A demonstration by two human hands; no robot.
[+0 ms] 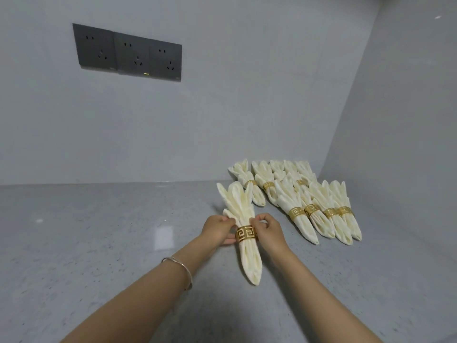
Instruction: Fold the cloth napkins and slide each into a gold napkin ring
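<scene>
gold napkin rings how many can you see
8: one ring on the nearest napkin, four in the front row, three in the back row; others may be hidden there.

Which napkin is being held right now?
The napkin lying alone, left of the pile. The left hand and right hand pinch it beside its gold ring; the others lie untouched.

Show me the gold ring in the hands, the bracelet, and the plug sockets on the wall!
gold ring (246,233), head view, its patterned front.
bracelet (183,265), head view, the band on the left wrist.
plug sockets (134,55), head view, the middle dark plate.
</scene>
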